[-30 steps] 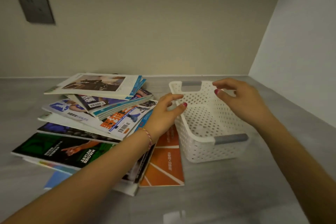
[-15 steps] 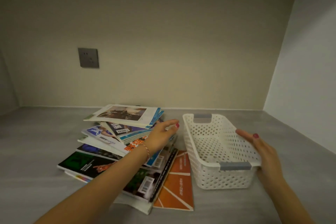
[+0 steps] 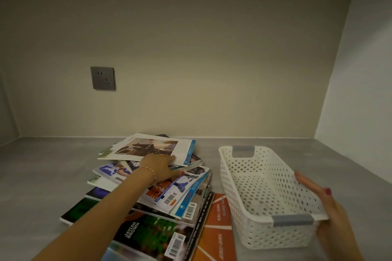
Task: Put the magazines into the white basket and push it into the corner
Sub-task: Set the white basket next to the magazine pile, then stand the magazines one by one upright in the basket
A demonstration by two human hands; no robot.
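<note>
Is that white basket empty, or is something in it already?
Empty. The white basket shows only its bare perforated bottom; all the magazines lie stacked beside it.

There is one view only, taken from the person's head, looking forward and slightly down across the grey tabletop (image 3: 42, 176) toward the back wall (image 3: 212, 70). It sits close: both forearms reach in from the bottom edge. The wide lens takes in the side wall (image 3: 364, 70) on the right, the corner where the two walls meet, and a wall socket (image 3: 103, 78) left of centre.
</note>
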